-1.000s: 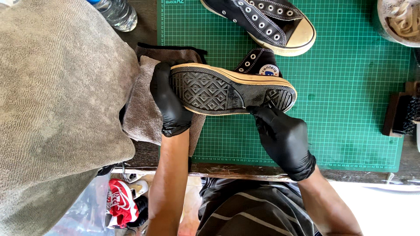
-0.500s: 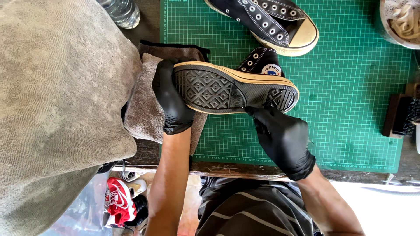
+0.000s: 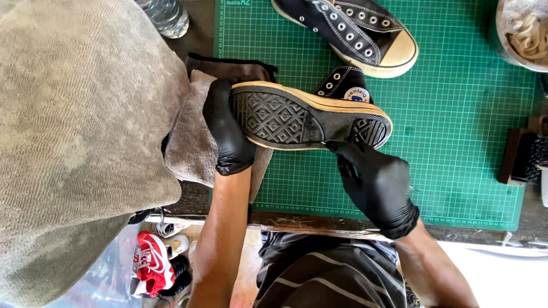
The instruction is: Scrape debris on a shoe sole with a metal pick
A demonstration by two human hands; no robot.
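A black high-top sneaker [image 3: 311,117] lies on its side with its patterned sole facing me, over the green cutting mat [image 3: 456,142]. My left hand [image 3: 227,134], in a black glove, grips the toe end of that sneaker. My right hand [image 3: 377,182], also gloved in black, pinches the sole edge near the heel with its fingertips. A grey-brown cloth [image 3: 194,142] lies under the toe end and my left hand. The matching sneaker [image 3: 348,31] rests upright on the mat farther back.
A large grey-brown towel [image 3: 74,131] fills the left. A clear plastic bottle [image 3: 165,14] stands at top left. A bowl with cloth inside [image 3: 522,31] is at top right, a wooden brush [image 3: 522,157] at the right edge. Red sneakers [image 3: 151,262] lie on the floor below.
The held sneaker and both hands have shifted very slightly up in view. The grips look unchanged.
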